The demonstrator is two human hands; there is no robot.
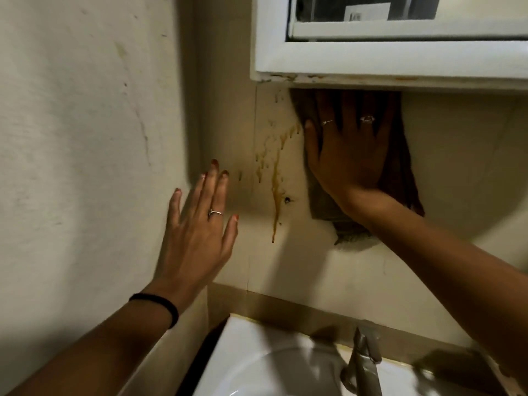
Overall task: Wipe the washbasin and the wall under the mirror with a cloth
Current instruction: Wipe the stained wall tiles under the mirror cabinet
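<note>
Basin (pixel 257 364) nearest, tap (pixel 364 358) behind. Cloth (pixel 400 172) flat against wall (pixel 314 267) just under mirror (pixel 371 57), pressed by right hand (pixel 350 155), fingers spread; left hand (pixel 197 230) released, raised, holding nothing. Best swept leftward over drip stains (pixel 275 178) with steady pressure.

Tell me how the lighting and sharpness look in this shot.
Head view: dim warm light; the right hand and cloth sit in the cabinet's shadow; the left hand is slightly motion-blurred; the tap is soft; wide-angle bending curves the wall.
</note>
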